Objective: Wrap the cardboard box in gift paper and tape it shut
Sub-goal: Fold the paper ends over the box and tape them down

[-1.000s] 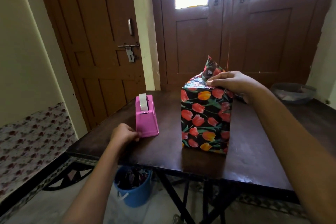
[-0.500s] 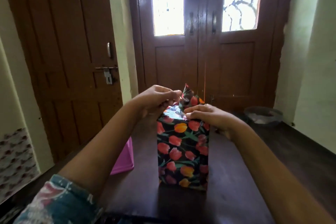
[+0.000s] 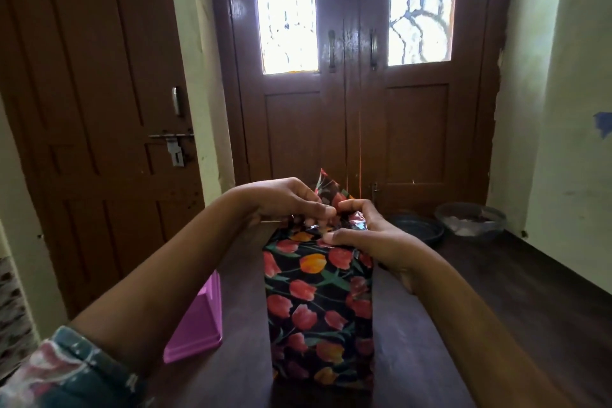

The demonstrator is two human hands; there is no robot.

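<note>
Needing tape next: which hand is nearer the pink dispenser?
Left. The left hand is atop the box, up and right of the pink dispenser; the right hand lies farther right.

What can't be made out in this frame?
Head view only.
Whether the left hand holds tape: hidden by its curled fingers.
Paper folds atop the box: covered by left and right hand.
Dispenser roll: behind the left forearm.
Bowl contents: too dim.

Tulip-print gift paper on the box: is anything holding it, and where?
The black tulip-print gift paper is held at its loose top folds: the left hand pinches them, the right hand curls its grip round the near edge.
</note>
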